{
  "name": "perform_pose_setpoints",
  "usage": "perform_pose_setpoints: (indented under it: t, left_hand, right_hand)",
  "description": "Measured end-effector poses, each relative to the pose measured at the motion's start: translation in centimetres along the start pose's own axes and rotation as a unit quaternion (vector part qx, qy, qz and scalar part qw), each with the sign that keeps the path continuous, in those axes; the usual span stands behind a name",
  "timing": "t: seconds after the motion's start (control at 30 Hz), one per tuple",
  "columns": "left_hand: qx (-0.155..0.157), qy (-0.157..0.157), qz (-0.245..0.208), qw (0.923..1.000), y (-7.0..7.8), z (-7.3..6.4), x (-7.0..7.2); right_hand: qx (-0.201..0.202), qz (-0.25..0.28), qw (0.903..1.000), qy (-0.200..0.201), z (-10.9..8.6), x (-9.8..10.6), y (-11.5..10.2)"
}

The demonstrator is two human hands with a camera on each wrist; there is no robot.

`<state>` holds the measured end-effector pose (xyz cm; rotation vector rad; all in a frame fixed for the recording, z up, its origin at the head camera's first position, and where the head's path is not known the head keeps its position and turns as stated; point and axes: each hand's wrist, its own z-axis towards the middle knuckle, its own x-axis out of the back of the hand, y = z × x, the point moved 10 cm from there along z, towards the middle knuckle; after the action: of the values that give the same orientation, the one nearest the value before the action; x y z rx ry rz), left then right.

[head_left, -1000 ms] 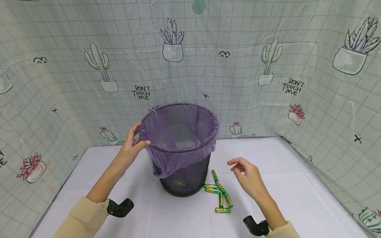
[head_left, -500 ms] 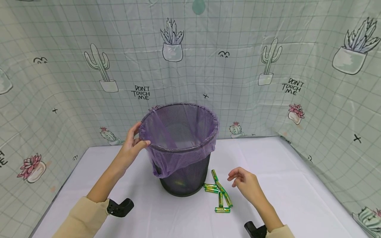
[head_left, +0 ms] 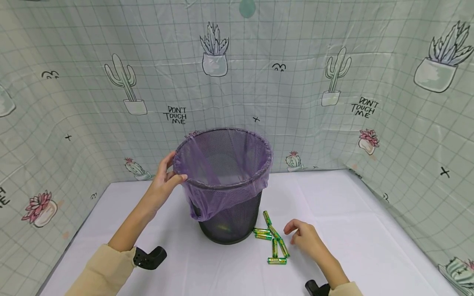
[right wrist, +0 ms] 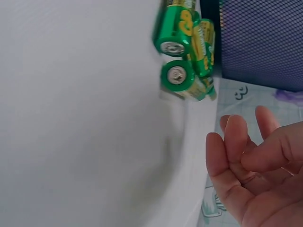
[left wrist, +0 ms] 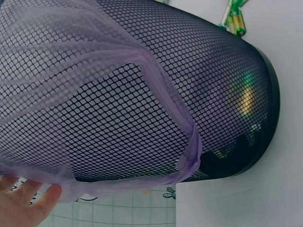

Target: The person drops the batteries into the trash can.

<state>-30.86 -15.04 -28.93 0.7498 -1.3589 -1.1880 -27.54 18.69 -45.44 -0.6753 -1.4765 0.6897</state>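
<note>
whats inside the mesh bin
A purple liner hangs inside the mesh bin. Blurry green-gold shapes show through the mesh near its bottom, perhaps batteries inside; how many cannot be told, since the near wall and liner hide its floor.

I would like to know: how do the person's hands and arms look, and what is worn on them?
The left hand and right hand are bare, without gloves. The visible sleeves are plain beige. An angled black device sits near each sleeve's end; no cables or readable markings show.
</note>
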Motion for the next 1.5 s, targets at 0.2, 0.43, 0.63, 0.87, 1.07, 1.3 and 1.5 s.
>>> perform_pose_setpoints:
  t: [0.2, 0.43, 0.63, 0.87, 1.07, 1.3, 1.5]
  left_hand:
    - [0.0, -0.001, -0.004, 1.0, 0.0, 0.0, -0.1]
    - [-0.002, 0.001, -0.005, 1.0, 0.0, 0.1, -0.1]
    - [-0.001, 0.001, -0.007, 1.0, 0.0, 0.0, 0.0]
    - [0.0, 0.002, -0.005, 1.0, 0.1, 0.0, 0.0]
    - [0.001, 0.002, -0.002, 1.0, 0.0, 0.0, -0.1]
    - [-0.004, 0.0, 0.002, 1.0, 0.1, 0.0, -0.1]
    - [-0.004, -0.001, 0.001, 1.0, 0.1, 0.0, -0.1]
  right_hand:
    - [-0.019, -0.009, 0.9997, -0.007, -0.2, -0.4, 1.0]
    - [-0.034, -0.036, 0.9985, -0.025, -0.5, -1.0, 1.6]
    - [-0.046, -0.042, 0.9966, -0.054, -0.9, -1.4, 1.7]
    - [-0.035, -0.05, 0.992, -0.11, -1.9, -2.2, 1.4]
    - [-0.037, -0.066, 0.9898, -0.121, -2.2, -2.3, 1.5]
    - [-0.039, -0.087, 0.9895, -0.109, -2.3, -2.1, 1.5]
    - [-0.044, -0.103, 0.9891, -0.096, -2.3, -2.0, 1.5]
